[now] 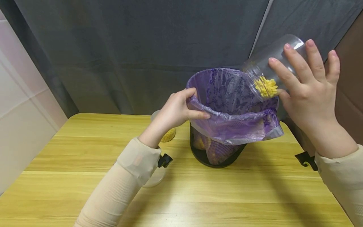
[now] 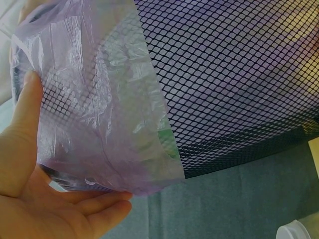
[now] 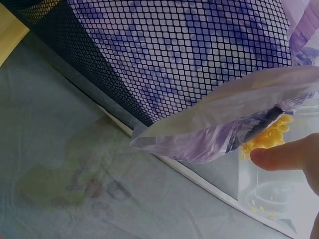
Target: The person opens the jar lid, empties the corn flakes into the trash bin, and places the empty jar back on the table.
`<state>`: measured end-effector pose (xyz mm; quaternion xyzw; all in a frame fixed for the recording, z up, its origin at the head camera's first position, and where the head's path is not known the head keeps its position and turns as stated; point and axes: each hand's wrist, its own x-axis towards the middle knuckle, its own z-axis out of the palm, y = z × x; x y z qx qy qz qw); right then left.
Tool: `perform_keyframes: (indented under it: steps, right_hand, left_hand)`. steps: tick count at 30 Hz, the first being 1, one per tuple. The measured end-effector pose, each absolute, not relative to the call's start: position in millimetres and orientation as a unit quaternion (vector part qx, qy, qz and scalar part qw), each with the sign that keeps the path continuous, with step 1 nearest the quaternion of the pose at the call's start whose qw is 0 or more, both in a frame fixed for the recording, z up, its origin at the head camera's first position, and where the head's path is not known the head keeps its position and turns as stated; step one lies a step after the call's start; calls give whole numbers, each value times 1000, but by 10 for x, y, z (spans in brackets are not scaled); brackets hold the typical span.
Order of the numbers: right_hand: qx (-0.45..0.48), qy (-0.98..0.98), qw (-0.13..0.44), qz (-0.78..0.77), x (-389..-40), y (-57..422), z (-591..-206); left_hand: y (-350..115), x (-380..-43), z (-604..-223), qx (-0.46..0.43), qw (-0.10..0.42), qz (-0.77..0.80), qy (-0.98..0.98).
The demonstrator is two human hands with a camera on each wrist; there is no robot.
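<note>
A black mesh wastebasket stands tilted on the table, lined with a purple plastic bag folded over its rim. My left hand grips the rim at the near left, thumb and fingers on either side of the bag; the left wrist view shows the thumb on the plastic. In my right hand is a clear jar, tipped with its mouth down over the basket's right rim. Small yellow pieces are heaped inside near the mouth, and a few crumbs cling further back in the right wrist view.
Behind my left forearm, partly hidden, stands another container with yellow contents. A pale round lid lies on the wooden table below it. A dark grey curtain hangs behind the table's back edge.
</note>
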<state>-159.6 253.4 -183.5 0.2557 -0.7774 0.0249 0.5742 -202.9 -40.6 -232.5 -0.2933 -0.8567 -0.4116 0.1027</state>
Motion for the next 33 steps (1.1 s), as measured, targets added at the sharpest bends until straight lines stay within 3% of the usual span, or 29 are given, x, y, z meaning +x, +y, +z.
perform_keyframes:
  steps: [33]
  right_hand:
    - [293,-769,568,-18,-1603,2515,-1773]
  left_hand:
    - [-403,-2041,-2333,-289,101,-410,-859]
